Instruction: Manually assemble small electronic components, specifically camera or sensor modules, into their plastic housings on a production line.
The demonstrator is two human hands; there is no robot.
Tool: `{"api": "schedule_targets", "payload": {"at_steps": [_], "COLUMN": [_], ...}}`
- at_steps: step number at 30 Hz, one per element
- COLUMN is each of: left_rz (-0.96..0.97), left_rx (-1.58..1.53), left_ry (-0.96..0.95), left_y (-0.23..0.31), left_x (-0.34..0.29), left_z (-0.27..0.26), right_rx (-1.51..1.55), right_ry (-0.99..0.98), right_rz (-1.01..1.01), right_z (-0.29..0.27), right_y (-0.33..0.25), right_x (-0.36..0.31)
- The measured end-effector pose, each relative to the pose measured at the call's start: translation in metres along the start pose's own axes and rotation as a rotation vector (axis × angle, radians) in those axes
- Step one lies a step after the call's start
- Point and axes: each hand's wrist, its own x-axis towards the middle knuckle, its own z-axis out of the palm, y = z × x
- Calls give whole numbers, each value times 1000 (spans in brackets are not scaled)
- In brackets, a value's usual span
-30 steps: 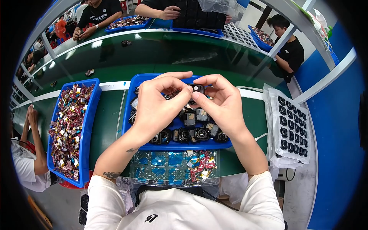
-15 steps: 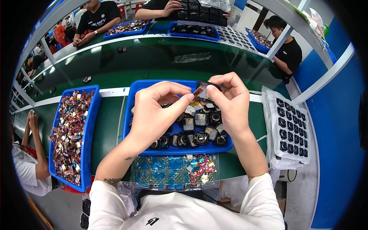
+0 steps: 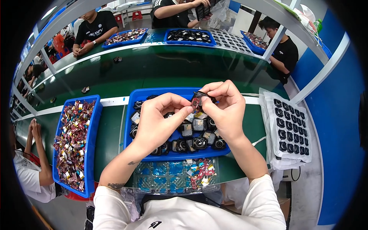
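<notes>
Over a blue tray [image 3: 180, 157] of watch casings [image 3: 199, 143], the right hand's [image 3: 227, 111] thumb and fingers close on a black watch casing [image 3: 199, 94]; the left hand [image 3: 155, 120] pinches a red circuit board [image 3: 196, 102] against it. Small white lettering crosses a co-worker's black shirt [image 3: 102, 27]. Glossy green worktop [image 3: 165, 71] spreads beneath, and a blue wall [image 3: 341, 134] stands at right.

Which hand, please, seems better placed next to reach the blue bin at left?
Probably the left hand: it pinches the red part and is nearer that blue bin; the right hand holds a black casing.
</notes>
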Motion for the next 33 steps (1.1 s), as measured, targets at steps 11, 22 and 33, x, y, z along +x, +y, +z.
{"api": "schedule_targets", "payload": {"at_steps": [11,22,33], "left_rz": [-56,-124,-561], "left_rx": [-28,321,1152], "left_ry": [45,-32,35], "left_y": [4,-20,-172], "left_x": [6,48,157], "left_z": [-6,-24,-132], "right_rx": [-14,-289,-518], "right_ry": [-112,-96,-593], "right_rz": [-22,114,41], "right_z": [1,-12,-3], "right_y": [-1,-11,-20], "right_x": [0,3,0]}}
